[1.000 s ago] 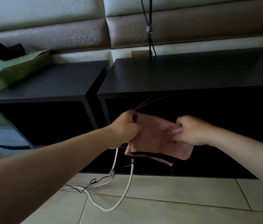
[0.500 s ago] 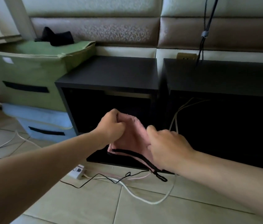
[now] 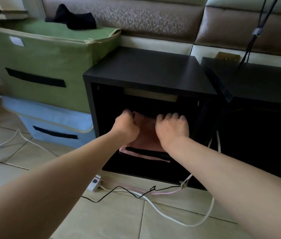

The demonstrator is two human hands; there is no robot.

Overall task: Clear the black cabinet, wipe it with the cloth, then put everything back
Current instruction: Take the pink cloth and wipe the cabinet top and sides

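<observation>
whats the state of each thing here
black cabinet, upright, front open
pink cloth, hanging at the cabinet's opening, held by its top edge
left hand, fingers curled on the cloth's top edge
right hand, fingers curled on the cloth's top edge
green box, stacked on blue box, dark garment on top
white cable, slack on the floor

No writing, number or brand is showing clearly enough to read. The white patch (image 3: 16,41) on the green fabric box (image 3: 53,59) is coming through blurred, and the floor power strip (image 3: 95,183) is showing no legible marking.
</observation>
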